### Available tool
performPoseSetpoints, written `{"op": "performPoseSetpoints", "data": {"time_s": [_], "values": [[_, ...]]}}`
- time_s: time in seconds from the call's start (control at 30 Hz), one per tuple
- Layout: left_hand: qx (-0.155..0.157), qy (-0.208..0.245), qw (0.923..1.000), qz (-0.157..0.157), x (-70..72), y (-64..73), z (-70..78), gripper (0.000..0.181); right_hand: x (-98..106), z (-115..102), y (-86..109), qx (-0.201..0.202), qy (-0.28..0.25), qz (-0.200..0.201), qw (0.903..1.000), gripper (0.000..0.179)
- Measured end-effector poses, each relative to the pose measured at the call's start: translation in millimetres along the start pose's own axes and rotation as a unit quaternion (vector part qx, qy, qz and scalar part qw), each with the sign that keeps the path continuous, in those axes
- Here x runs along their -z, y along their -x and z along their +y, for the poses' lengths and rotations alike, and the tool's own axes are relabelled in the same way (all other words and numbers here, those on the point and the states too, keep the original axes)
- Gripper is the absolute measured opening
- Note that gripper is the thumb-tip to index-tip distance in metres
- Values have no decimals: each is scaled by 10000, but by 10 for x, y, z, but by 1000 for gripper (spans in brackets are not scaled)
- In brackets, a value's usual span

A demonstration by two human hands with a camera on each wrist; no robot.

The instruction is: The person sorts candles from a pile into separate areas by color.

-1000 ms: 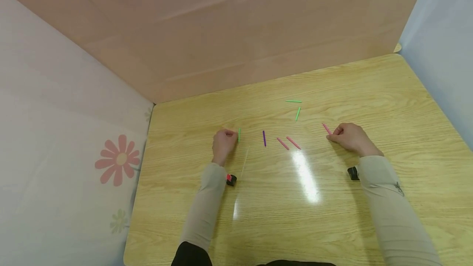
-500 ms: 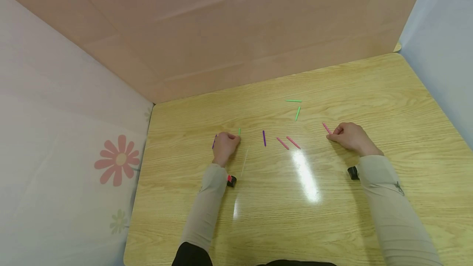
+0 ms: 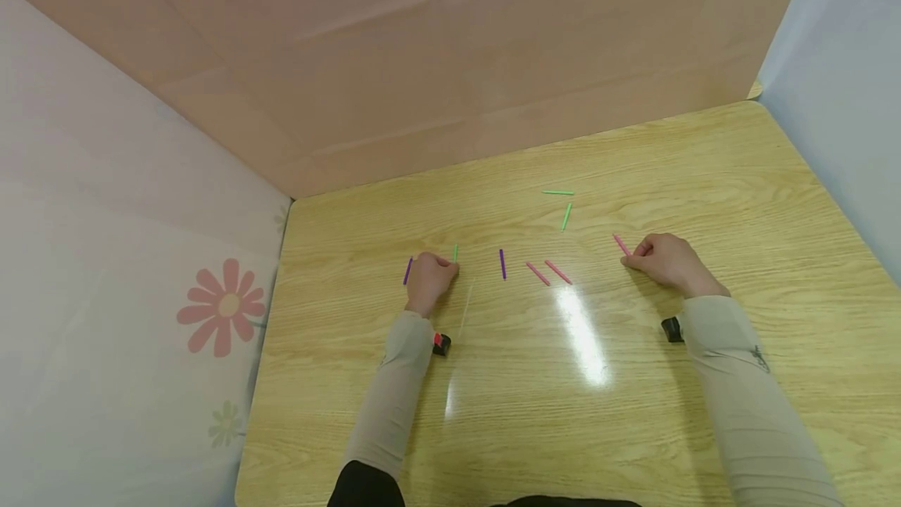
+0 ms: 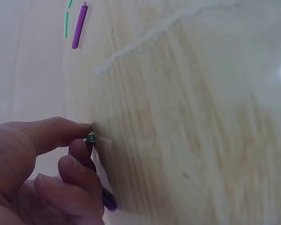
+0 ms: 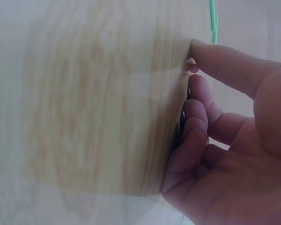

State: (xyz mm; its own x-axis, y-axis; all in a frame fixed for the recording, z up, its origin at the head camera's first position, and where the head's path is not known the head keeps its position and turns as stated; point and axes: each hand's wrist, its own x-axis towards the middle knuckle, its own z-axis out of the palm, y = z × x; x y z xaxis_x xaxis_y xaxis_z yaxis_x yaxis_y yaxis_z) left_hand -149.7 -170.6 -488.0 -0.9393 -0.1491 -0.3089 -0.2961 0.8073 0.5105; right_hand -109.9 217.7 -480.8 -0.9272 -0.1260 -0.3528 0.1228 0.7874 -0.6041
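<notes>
My left hand (image 3: 429, 282) pinches a thin green stick (image 3: 455, 252) near its lower end, between thumb and forefinger. In the left wrist view, only the tip of that green stick (image 4: 90, 138) shows between the fingertips. A purple stick (image 3: 407, 271) lies just left of this hand. On the right, my right hand (image 3: 667, 263) pinches the lower end of a pink stick (image 3: 621, 244) at the tabletop. Its tip (image 5: 193, 68) shows between thumb and finger in the right wrist view; the curled fingers hide what lies behind.
Between the hands lie another purple stick (image 3: 503, 264) and two slanting pink sticks, one (image 3: 538, 273) left of the other (image 3: 559, 271). Farther back are a level green stick (image 3: 558, 192) and a tilted one (image 3: 566, 217). Cloth walls border the wooden table (image 3: 535, 429).
My left hand has shifted slightly toward me and right, moving its grip lower on the green stick. The purple stick beside it has come into view. My right hand holds still.
</notes>
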Motion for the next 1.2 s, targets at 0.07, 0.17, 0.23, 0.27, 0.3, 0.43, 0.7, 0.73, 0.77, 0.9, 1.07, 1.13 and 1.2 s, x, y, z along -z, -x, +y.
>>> {"op": "performPoseSetpoints", "data": {"time_s": [0.07, 0.17, 0.23, 0.27, 0.3, 0.43, 0.7, 0.73, 0.77, 0.9, 1.07, 1.13, 1.2], "values": [[17, -3, 10000, -38, -1, -2, 6, 19, 1, -2, 2, 0, -4, -1, 10000, 39], [59, 37, 9999, -112, -2, -6, 13, 18, 2, -5, 3, -4, -11, 1, 10000, 39], [68, 78, 9998, -153, 2, -5, 20, 18, 5, -9, 4, 1, -5, 3, 10000, 39], [70, 109, 9998, -174, 3, -4, 22, 18, 5, -11, 4, 3, -1, 4, 10000, 39], [67, 129, 9997, -193, 6, -3, 25, 18, 6, -12, 5, -2, -2, 1, 10000, 39], [25, 163, 9995, -253, 11, -2, 27, 18, 6, -17, 6, 2, 11, 9, 10000, 39], [22, 161, 9996, -245, 15, 1, 32, 17, -3, -8, 2, 9, 22, 34, 10000, 39], [37, 160, 9996, -240, 13, 0, 32, 17, -5, -6, 1, 10, 25, 32, 10000, 39], [48, 156, 9996, -241, 10, -1, 32, 17, -6, -4, 1, 16, 30, 33, 10000, 39], [99, 120, 9996, -215, 7, -1, 37, 17, -6, -3, 3, 31, 39, 23, 10000, 38], [140, 112, 9996, -236, 4, 0, 44, 17, -4, -12, 9, 38, 25, 37, 10000, 37], [155, 107, 9995, -243, 4, 2, 48, 17, -5, -13, 9, 35, 17, 40, 10000, 37], [161, 71, 9996, -226, 5, 7, 52, 17, -4, -10, 9, 46, 22, 46, 10000, 38]]}}
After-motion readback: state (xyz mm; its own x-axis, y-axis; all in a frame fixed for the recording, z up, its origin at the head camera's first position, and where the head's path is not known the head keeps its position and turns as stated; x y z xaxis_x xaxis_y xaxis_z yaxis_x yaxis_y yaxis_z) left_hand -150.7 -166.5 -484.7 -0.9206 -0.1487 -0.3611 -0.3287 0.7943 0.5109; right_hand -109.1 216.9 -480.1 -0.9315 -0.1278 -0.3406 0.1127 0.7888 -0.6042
